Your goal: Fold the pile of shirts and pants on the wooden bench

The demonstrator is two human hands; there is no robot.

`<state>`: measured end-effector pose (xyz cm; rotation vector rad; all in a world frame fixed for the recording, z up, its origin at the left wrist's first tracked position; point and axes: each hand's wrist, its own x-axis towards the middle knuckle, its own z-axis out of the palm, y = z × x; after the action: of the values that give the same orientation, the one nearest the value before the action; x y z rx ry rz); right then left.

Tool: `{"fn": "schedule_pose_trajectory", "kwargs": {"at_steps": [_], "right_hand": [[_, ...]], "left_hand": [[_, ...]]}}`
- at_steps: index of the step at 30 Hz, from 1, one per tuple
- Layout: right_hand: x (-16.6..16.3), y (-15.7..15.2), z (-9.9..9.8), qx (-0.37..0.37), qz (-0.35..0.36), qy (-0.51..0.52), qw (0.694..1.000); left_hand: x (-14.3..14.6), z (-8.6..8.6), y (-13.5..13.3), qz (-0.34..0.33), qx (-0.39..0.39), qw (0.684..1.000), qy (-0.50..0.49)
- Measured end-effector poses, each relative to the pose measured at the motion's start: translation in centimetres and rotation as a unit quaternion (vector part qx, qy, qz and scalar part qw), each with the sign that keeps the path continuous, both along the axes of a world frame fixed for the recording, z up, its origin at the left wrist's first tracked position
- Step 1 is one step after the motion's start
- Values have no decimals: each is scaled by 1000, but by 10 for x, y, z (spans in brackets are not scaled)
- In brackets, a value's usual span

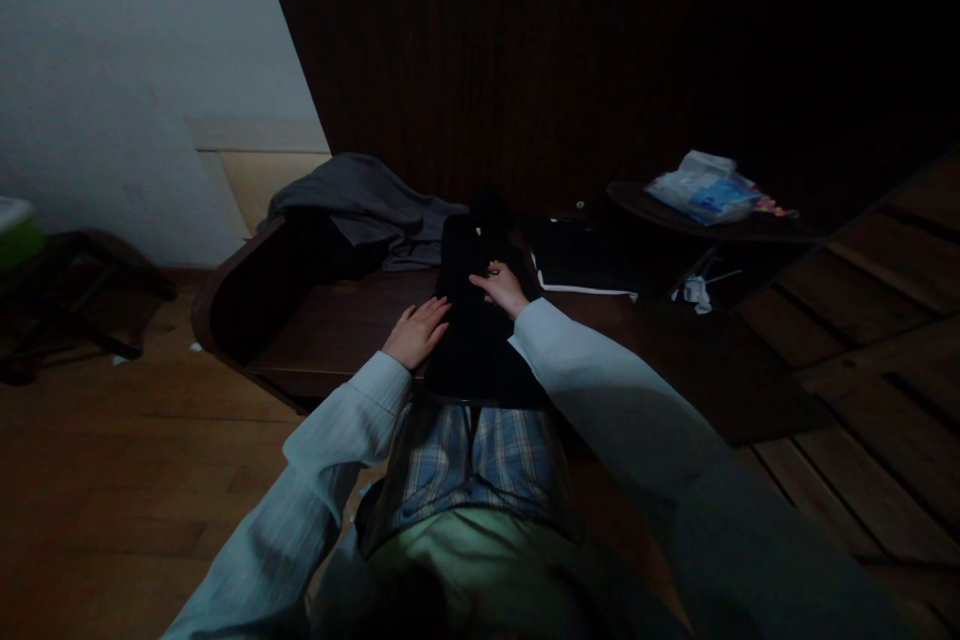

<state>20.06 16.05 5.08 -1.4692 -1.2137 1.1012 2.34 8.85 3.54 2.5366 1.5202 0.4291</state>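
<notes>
A dark black garment (469, 360) lies lengthwise on the wooden bench in front of me; its exact kind is lost in the dim light. My left hand (420, 332) is open, its fingers stretched out flat over the garment's left edge. Toward the middle of the cloth, my right hand (501, 290) has its fingers curled in a pinch on the black fabric. Small pale yellow spots show by the right fingertips and a little farther up the garment. The near end of the cloth reaches to my knees.
A grey cloth (367, 200) is heaped at the bench's left end, over its curved armrest (232, 300). Folded black cloth with a white edge (585, 288) lies to the right. A plastic packet (705, 190) sits on a raised round surface. A dark stool (82, 290) stands far left.
</notes>
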Motion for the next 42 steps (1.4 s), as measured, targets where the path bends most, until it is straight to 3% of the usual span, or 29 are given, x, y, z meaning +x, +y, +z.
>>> {"fn": "schedule_pose_trajectory", "kwargs": {"at_steps": [5,8,13,17,29,33,37,39,42], "right_hand": [[8,-34,4,77,76,-92,990],[12,-48,6,61,138,-151,977],[12,-54,1,50,155,-227,960],[12,-53,-5,59,157,-241,956],[20,-49,0,22,168,-181,969],[22,-52,-1,34,165,-110,980],[23,-60,7,23,122,-59,991],[22,-65,15,-26,123,-51,991],[20,-73,25,-137,161,16,977]], "left_hand": [[-1,-1,0,2,-6,1000,-15],[-1,1,-2,0,-10,999,-43],[1,9,-34,-46,32,990,-127],[1,13,-63,-135,22,987,-83],[0,6,-70,-170,51,983,-41],[3,7,-76,-119,66,982,-130],[11,10,-82,42,102,961,-252],[15,11,-85,112,132,943,-284],[20,12,-88,148,168,923,-312]]}}
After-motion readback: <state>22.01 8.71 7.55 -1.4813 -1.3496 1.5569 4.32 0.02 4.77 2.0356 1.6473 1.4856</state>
